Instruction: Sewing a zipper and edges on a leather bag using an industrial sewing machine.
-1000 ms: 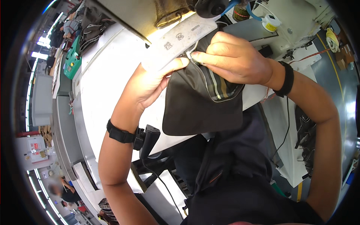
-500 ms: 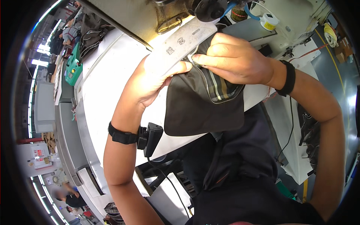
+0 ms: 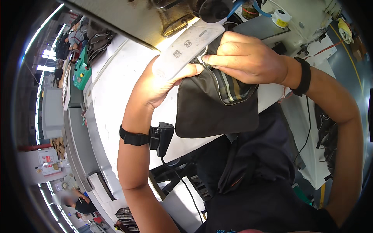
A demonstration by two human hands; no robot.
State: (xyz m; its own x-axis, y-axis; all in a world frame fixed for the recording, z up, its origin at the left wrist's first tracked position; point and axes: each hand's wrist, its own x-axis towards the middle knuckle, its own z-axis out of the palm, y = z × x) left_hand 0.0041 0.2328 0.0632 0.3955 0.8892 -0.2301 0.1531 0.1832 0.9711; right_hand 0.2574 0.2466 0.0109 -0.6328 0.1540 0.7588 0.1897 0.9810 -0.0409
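Under the machine's edge: both hands meet on a dark fabric piece (image 3: 217, 118), which hangs over the near edge of the white table.
Left hand (image 3: 159, 83): nearly closed, thumb laid flat on the piece's upper edge beside the zipper (image 3: 215, 79), at least one finger underneath.
Right hand (image 3: 250, 58): fingers curled in, thumb and forefinger pinched together at the zipper's upper end.
Striped lining (image 3: 234, 88): shows inside the zipper's curve, below the right hand.
Wrists: a black strap on each — the left strap (image 3: 134, 136) carries a black device (image 3: 166, 138) with a cable (image 3: 182, 181) running down.
Pale plate (image 3: 190, 46): slants across just above the hands, small printed marks on its face.
Machine (image 3: 124, 19): its stained body fills the top, lit from below.
White table (image 3: 112, 97): bright, bending away to the left.
Beside the machine: a white round container (image 3: 281, 18) and a jar (image 3: 250, 11).
Left of the table: a green box (image 3: 82, 70), dark fabric (image 3: 100, 43) above it.
Room: a co-worker (image 3: 82, 204) at far lower left; a yellow line (image 3: 351, 66) on the floor at right.
Hidden: most left fingers — behind plate and fabric; the zipper's top end, too, is hard to make out between the fingertips.
Cut off: the machine, by the upper rim.
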